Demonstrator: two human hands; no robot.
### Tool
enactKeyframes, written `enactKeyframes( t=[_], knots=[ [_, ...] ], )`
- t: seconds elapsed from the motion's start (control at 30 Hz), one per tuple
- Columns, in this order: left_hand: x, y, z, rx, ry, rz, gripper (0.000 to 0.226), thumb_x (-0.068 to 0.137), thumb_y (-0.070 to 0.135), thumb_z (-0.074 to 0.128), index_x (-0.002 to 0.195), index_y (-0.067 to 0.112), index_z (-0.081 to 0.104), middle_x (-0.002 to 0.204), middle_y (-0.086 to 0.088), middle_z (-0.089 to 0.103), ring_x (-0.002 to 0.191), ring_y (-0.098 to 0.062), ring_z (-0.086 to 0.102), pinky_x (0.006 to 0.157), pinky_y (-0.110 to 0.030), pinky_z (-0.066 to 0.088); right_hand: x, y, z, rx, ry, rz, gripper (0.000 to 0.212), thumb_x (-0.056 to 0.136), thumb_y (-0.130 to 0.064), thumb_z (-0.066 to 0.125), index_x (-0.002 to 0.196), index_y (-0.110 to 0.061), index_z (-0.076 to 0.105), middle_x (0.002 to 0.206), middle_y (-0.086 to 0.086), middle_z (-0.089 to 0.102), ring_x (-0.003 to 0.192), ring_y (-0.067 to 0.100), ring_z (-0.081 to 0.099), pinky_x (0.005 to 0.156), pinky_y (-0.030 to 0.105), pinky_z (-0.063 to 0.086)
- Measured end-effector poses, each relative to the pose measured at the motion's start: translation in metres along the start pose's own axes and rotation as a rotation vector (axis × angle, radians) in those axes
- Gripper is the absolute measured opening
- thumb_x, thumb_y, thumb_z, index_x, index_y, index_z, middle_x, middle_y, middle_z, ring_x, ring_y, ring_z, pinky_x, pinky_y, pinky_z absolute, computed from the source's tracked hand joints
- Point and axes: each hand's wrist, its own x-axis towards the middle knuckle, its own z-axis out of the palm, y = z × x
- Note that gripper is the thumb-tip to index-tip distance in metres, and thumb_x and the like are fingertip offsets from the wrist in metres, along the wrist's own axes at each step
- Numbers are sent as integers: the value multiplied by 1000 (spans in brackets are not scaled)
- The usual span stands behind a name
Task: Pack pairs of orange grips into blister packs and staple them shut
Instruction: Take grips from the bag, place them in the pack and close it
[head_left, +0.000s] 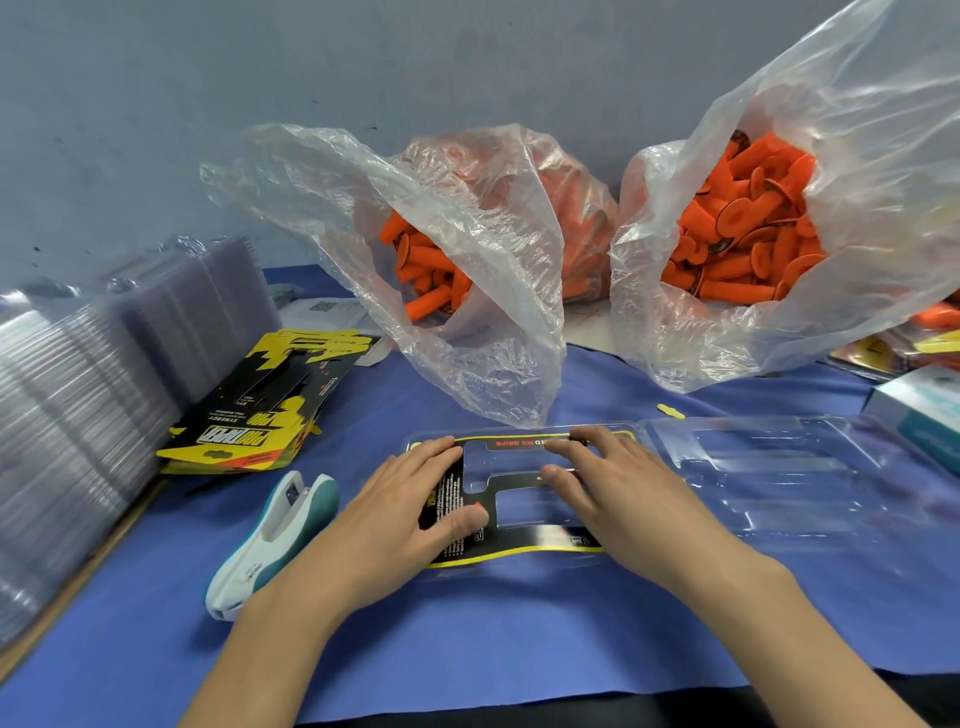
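On the bench (467, 649): 2 hands (415, 499) (613, 483), 1 open blister pack (779, 467), 1 printed card (524, 543), 1 stapler (275, 530), 2 clear bags (493, 234) (883, 182) of orange grips (421, 270) (737, 244), 1 pile of cards (260, 410), 2 stacks of empty packs (67, 405) (208, 296).

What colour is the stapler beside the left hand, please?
The stapler is white and teal, head view.

The grips (748, 244) are orange. The insert card (524, 540) is black with a yellow border (red lettering near its far edge), the stapler (270, 535) is white and teal, and the counter (467, 634) is blue.
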Motion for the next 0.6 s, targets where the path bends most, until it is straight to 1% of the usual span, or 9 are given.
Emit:
enactKeyframes(
  t=[0.1, 0.13, 0.2, 0.27, 0.33, 0.37, 0.43, 0.5, 0.6],
  knots=[
    [0, -3, -2, -23, -19, 9, 93, 73, 88, 39, 152, 43, 20, 148, 39, 10, 132, 24, 3, 120, -24, 11, -2, 4, -7, 107, -142, -12, 78, 82, -82, 25, 150, -44, 24, 160, -9, 18, 147, 16, 16, 119, 33, 13],
    [0, -3, -3, -30, -22, 9, 95, 71, 90, 41, 152, 44, 20, 147, 41, 9, 133, 24, 3, 120, -25, 12, -3, 6, -9, 128, -175, -23, 88, 74, -89, 28, 151, -45, 21, 161, -11, 13, 148, 14, 11, 120, 34, 11],
    [0, -5, -4, -39, -20, -2, 99, 67, 92, 43, 151, 45, 22, 148, 42, 11, 138, 17, 9, 120, -27, 15, -5, 11, -13, 141, -199, -47, 102, 62, -96, 29, 151, -47, 19, 162, -16, 9, 149, 12, 7, 122, 35, 12],
    [-1, -7, -5, -39, -17, -17, 103, 63, 95, 44, 151, 44, 24, 150, 41, 12, 142, 10, 11, 120, -28, 17, -4, 13, -14, 128, -201, -57, 105, 59, -96, 31, 151, -47, 21, 162, -16, 7, 150, 11, 5, 122, 36, 12],
    [-2, -7, -6, -30, -17, -21, 104, 62, 95, 44, 151, 44, 25, 151, 40, 12, 143, 10, 10, 120, -27, 17, -4, 12, -13, 103, -208, -57, 101, 63, -95, 34, 151, -47, 21, 164, -15, 3, 151, 11, -1, 123, 35, 7],
    [-3, -7, -6, -28, -17, -21, 102, 64, 94, 44, 151, 44, 25, 151, 40, 11, 142, 12, 8, 119, -26, 16, -4, 12, -12, 89, -212, -56, 100, 65, -94, 33, 152, -47, 19, 164, -15, 0, 151, 11, -5, 123, 34, 4],
    [-4, -4, -5, -32, -18, -14, 96, 70, 91, 40, 151, 43, 24, 148, 42, 9, 137, 22, 1, 120, -24, 11, -5, 12, -12, 77, -214, -57, 101, 65, -94, 27, 153, -47, 15, 164, -14, -4, 151, 11, -9, 122, 32, 0],
    [-4, -1, -4, -27, -2, 0, 88, 77, 86, 34, 152, 40, 26, 148, 40, 11, 130, 30, -5, 122, -25, 7, -6, 11, -13, 80, -204, -65, 101, 65, -94, 20, 153, -47, 12, 165, -12, -6, 151, 11, -11, 121, 32, -2],
    [-3, 2, -4, -16, 72, 14, 77, 84, 77, 29, 150, 37, 33, 150, 32, 20, 133, 26, -1, 122, -27, 8, -7, 8, -14, 78, -166, -92, 93, 70, -90, 13, 153, -47, 13, 165, -12, -5, 151, 12, -10, 121, 32, -4]
  ],
)
